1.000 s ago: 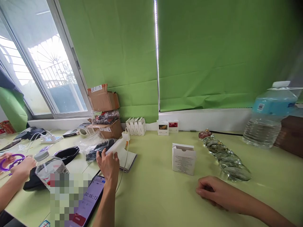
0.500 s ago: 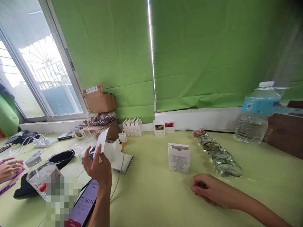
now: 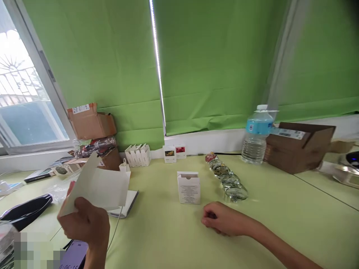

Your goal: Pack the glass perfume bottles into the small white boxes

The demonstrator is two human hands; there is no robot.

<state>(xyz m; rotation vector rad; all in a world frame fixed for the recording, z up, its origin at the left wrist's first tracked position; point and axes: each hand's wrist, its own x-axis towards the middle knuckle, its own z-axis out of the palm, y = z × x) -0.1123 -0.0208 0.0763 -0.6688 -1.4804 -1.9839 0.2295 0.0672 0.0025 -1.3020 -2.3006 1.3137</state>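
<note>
My left hand (image 3: 85, 220) holds a folded sheet of white paper (image 3: 98, 185) up at the left, thumb on its near face. On the green table, my right hand (image 3: 221, 218) rests with curled fingers; whether anything is inside them is hidden. Just beyond it stands a small white box (image 3: 189, 188), upright with an open top and printed text on its front. Right of the box lies a slanting row of shiny, overlapping round packets (image 3: 228, 181). Two small picture cards or boxes (image 3: 169, 154) stand by the wall.
Several white boxes (image 3: 138, 155) stand behind a notebook (image 3: 127, 204). Cardboard boxes (image 3: 91, 121) are stacked back left. A water bottle (image 3: 254, 138) and brown carton (image 3: 300, 147) stand right. A phone (image 3: 73, 254) lies lower left, beside a cable.
The view has turned right, so most things sit further left. My left hand has turned, and the paper now shows a wide, unfolded face. My right hand stays curled near the open box.
</note>
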